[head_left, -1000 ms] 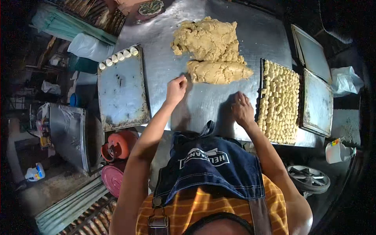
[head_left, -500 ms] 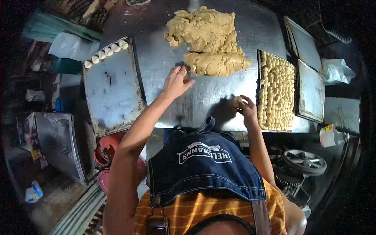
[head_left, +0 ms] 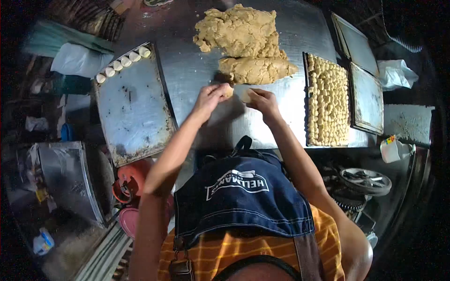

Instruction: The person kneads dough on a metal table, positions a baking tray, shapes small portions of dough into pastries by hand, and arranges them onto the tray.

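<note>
My left hand (head_left: 209,101) is closed, pinching a small lump of yellow dough (head_left: 228,92) just below the big dough mass. Facing it, a short gap away, my right hand (head_left: 265,103) is closed on a paler, flattened dough piece (head_left: 246,96). Above both hands lies a thick dough roll (head_left: 258,70), joined to a larger crumbly dough mass (head_left: 239,30) on the metal table (head_left: 183,65). To the right, a tray is packed with rows of small dough pieces (head_left: 326,103).
At left lies a worn baking tray (head_left: 133,107) with several white dough pieces (head_left: 125,62) along its far edge. More metal trays (head_left: 365,93) sit at the right. A white jug (head_left: 391,151) and a machine wheel (head_left: 365,181) are at the lower right.
My right hand has moved left and up from beside the packed tray, carrying the pale dough piece. My left hand has shifted slightly right and down and now holds a yellow dough lump.
</note>
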`<state>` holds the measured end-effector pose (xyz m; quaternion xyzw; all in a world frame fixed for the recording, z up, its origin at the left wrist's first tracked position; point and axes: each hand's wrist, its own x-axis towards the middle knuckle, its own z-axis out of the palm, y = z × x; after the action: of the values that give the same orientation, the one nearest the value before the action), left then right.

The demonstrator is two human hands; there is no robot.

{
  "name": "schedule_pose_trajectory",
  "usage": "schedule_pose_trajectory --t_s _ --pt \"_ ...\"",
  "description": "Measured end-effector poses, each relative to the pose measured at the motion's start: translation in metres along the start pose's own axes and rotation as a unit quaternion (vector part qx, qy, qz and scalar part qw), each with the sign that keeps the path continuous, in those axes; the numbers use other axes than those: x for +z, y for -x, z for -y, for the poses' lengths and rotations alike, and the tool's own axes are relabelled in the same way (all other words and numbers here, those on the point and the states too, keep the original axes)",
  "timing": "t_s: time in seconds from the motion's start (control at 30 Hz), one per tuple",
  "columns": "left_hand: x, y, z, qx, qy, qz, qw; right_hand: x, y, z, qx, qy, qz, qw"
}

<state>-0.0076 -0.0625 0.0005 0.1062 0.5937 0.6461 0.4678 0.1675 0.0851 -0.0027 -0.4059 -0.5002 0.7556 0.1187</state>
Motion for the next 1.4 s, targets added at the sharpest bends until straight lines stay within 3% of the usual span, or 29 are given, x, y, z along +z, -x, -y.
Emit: schedule_pose_trajectory --t_s 0.17,0.3,0.33,0.47,0.5,0.57,0.63,0.67,0.73,0.77,0.8,0.87,0.9,0.97,1.03,1.07,1.13,1.3,1.37,1.4 --pt "0.030 0.031 0.029 0.153 -0.206 -0.135 0.957 0.030 -0.024 -0.012 -0.053 -0.036 0.088 0.994" --pt "0.061 0.045 0.045 0.192 -0.520 -0.133 0.821 0.010 -0.032 -0.021 -0.085 0.197 0.133 0.968" --pt "0.067 0.050 0.048 0.189 -0.521 -0.140 0.821 0.000 -0.025 -0.016 -0.083 0.197 0.140 0.967" --pt "0.084 0.073 0.061 0.215 -0.392 -0.128 0.885 -0.045 0.036 0.036 -0.012 0.099 0.298 0.949" --pt "0.083 0.073 0.063 0.212 -0.394 -0.126 0.885 -0.045 0.040 0.037 -0.010 0.096 0.297 0.950" --pt "0.079 0.064 0.068 0.104 -0.109 -0.032 0.988 -0.043 0.048 0.036 -0.007 0.051 0.269 0.962" --pt "0.078 0.054 0.078 -0.025 0.194 0.069 0.978 -0.046 0.056 0.032 -0.004 0.012 0.230 0.973" --pt "0.079 0.052 0.074 -0.032 0.196 0.078 0.977 -0.048 0.055 0.026 -0.003 0.012 0.219 0.976" --pt "0.078 0.049 0.058 0.020 -0.070 0.031 0.997 -0.051 0.040 0.003 -0.032 0.020 0.161 0.986" --pt "0.076 0.046 0.049 0.051 -0.201 0.008 0.978 -0.051 0.034 -0.003 -0.048 0.026 0.132 0.990" --pt "0.073 0.042 0.041 0.085 -0.327 -0.017 0.941 -0.053 0.029 -0.007 -0.066 0.032 0.104 0.992" --pt "0.044 0.036 0.033 0.186 -0.475 -0.165 0.844 -0.058 0.036 -0.004 -0.060 -0.013 0.046 0.997" --pt "0.013 0.024 0.047 0.190 -0.473 -0.160 0.845 -0.066 0.037 -0.006 -0.063 -0.012 0.040 0.997" --pt "-0.039 -0.005 0.086 0.176 -0.698 -0.261 0.643 -0.088 0.039 -0.017 -0.017 -0.078 -0.062 0.995" --pt "-0.011 -0.004 0.096 0.183 -0.720 -0.244 0.623 -0.099 0.047 -0.029 -0.026 -0.076 -0.081 0.993" --pt "0.012 -0.002 0.099 0.188 -0.720 -0.242 0.622 -0.103 0.050 -0.035 -0.033 -0.075 -0.093 0.992" --pt "0.048 0.006 0.102 0.288 -0.674 -0.155 0.662 -0.106 0.052 -0.049 -0.048 -0.080 -0.116 0.989" --pt "0.072 -0.004 0.087 0.294 -0.616 -0.139 0.717 -0.110 0.028 -0.059 -0.068 -0.107 -0.099 0.987" --pt "0.072 0.020 0.042 0.278 -0.526 -0.090 0.799 -0.118 0.014 -0.058 -0.076 -0.114 -0.100 0.985" --pt "0.079 0.024 0.010 0.288 -0.531 -0.084 0.793 -0.120 0.008 -0.060 -0.068 -0.112 -0.096 0.987"
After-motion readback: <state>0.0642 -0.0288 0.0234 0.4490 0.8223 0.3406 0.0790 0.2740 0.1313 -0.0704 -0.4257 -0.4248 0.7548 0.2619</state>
